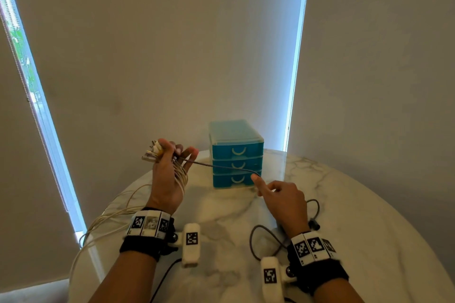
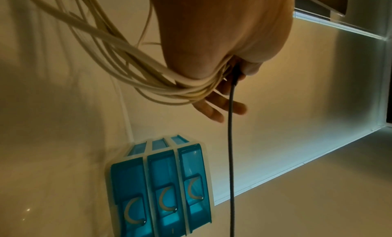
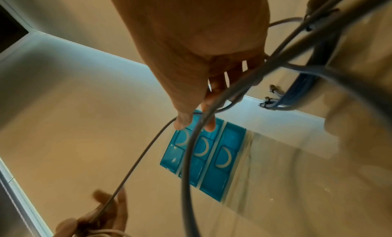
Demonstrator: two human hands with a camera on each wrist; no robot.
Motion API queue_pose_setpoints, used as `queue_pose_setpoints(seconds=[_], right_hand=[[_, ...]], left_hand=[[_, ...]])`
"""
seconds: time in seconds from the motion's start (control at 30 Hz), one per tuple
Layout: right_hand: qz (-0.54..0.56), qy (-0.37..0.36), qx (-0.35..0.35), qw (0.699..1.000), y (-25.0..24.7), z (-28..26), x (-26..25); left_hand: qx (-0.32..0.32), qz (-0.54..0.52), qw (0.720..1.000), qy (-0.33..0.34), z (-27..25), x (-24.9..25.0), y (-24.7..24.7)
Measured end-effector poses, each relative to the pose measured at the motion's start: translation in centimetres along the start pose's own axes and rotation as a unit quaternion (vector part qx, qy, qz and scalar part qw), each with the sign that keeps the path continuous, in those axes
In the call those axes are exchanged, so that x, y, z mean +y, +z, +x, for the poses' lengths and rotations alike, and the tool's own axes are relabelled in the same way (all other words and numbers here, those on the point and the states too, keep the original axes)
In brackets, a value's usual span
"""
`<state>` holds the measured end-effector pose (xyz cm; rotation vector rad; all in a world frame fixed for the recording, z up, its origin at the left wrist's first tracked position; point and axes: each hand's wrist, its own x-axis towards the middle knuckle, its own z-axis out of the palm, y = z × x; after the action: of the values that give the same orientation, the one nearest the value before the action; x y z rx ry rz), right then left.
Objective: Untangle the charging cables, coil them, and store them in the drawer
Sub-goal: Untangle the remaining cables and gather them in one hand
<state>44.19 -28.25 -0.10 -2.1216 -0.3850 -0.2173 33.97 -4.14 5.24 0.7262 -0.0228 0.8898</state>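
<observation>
My left hand (image 1: 172, 162) is raised over the table's left side and grips a bundle of white cables (image 1: 181, 176), their plugs (image 1: 154, 150) sticking out above the fingers. A grey cable (image 1: 221, 167) runs taut from that hand to my right hand (image 1: 261, 186), which pinches it in front of the blue three-drawer unit (image 1: 236, 152). All three drawers are shut. The grey cable's slack loops (image 1: 261, 241) on the table under my right wrist. In the left wrist view the white cables (image 2: 127, 69) wrap the palm and the grey cable (image 2: 230, 140) hangs down. The right wrist view shows the grey cable (image 3: 137, 165) between thumb and finger.
The round marble table (image 1: 357, 204) stands against a pale blind with bright window strips either side. White cable tails (image 1: 98, 224) trail over the table's left edge. A thin black cord (image 1: 162, 278) lies near the front edge.
</observation>
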Motion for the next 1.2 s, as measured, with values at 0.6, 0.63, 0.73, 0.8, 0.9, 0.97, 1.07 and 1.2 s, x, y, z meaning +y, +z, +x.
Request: queue_pose_setpoints(seconds=[0.6, 0.63, 0.73, 0.8, 0.9, 0.97, 1.07, 1.2], right_hand=[[0.598, 0.052, -0.248, 0.761, -2.7, -0.8, -3.1], [0.569, 0.049, -0.245, 0.784, -2.0, -0.9, -3.4], [0.539, 0.063, -0.235, 0.807, -0.6, -1.1, -3.7], [0.533, 0.064, -0.230, 0.812, -0.3, -1.1, -3.7], [0.534, 0.051, -0.218, 0.815, -0.2, -1.0, -3.3], [0.461, 0.031, -0.223, 0.858, -0.2, -1.0, -2.9], [0.279, -0.002, -0.296, 0.913, 0.3, -1.9, -2.9], [0.165, 0.006, -0.306, 0.938, 1.4, -2.4, -3.1]], left_hand=[[-0.133, 0.471, 0.869, -0.074, -2.6, 0.4, 1.7], [-0.160, 0.504, 0.845, -0.080, -2.7, 0.1, 1.8], [-0.239, 0.554, 0.789, -0.110, -3.1, -0.2, 1.9], [-0.272, 0.570, 0.768, -0.106, -3.1, -0.4, 1.9], [-0.202, 0.543, 0.812, -0.069, -3.1, -0.3, 2.0], [-0.121, 0.460, 0.878, -0.048, -2.4, -0.2, 1.5], [-0.055, 0.293, 0.954, -0.028, -1.5, 0.3, 0.8], [-0.008, 0.190, 0.982, -0.012, -0.8, 1.0, 0.6]])
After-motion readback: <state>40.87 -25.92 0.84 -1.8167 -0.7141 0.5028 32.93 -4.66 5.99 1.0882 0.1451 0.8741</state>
